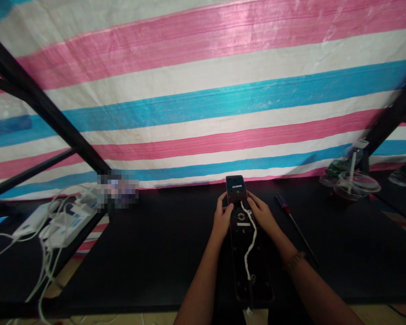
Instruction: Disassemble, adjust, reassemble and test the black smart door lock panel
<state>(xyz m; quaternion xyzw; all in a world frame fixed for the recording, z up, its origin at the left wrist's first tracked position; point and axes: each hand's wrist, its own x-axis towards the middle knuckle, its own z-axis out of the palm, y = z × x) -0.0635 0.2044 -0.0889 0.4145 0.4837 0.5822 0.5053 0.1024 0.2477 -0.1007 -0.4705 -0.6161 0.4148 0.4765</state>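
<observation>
A long black panel (252,253), which looks like the back of an electronic door lock, extends from the table's front edge with its far end raised. Screw holes, small white labels and a round fitting show on its face. Along it runs a white-wrapped cable (255,239) with a dark lower end. My left hand (223,214) grips the panel's left side, thumb on the face near the upper part. On the opposite side my right hand (260,212) holds it the same way, its thumb close to the cable's top. The fingers beneath are hidden.
A screwdriver (296,225) lies right of my right forearm. Plastic cups (357,186) and a bottle (358,151) stand at the back right. Power strips (69,223) with white cables crowd the left table. Behind the black table (149,253) hangs a striped tarp (189,113).
</observation>
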